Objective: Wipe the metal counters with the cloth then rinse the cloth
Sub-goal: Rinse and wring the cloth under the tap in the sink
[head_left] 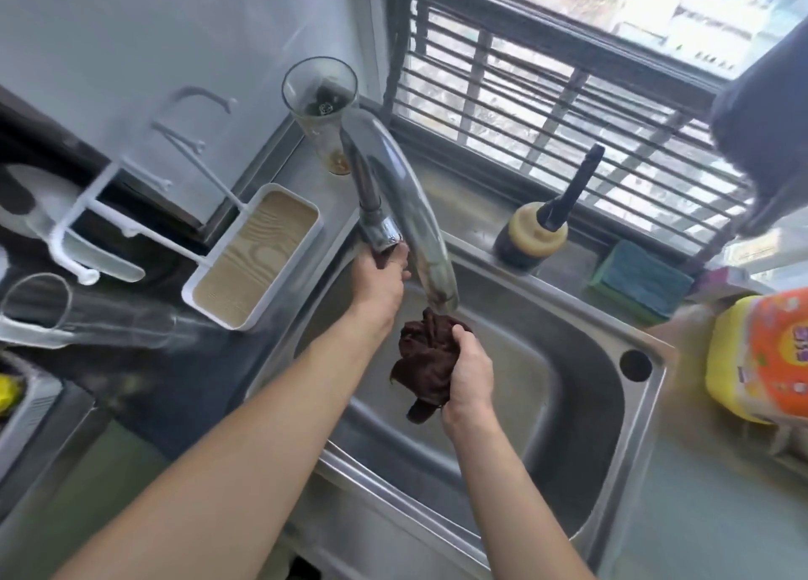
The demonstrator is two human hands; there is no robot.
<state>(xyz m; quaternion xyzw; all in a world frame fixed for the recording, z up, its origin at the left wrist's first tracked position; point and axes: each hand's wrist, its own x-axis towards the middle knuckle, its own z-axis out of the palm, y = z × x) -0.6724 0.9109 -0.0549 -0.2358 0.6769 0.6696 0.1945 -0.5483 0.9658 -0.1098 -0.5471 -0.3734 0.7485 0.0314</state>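
Over the sink we hold the brown cloth bunched in our right hand, fingers curled round it, just below the tap spout. Our left hand grips the tap lever. No water shows yet; best open gently and keep the cloth low against splashing.

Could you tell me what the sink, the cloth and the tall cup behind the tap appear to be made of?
Sink: likely brushed stainless steel, grey with soft reflections. Cloth: dark brown soft fabric, crumpled in folds. Tall cup: clear glass or plastic, see-through; cannot tell which.
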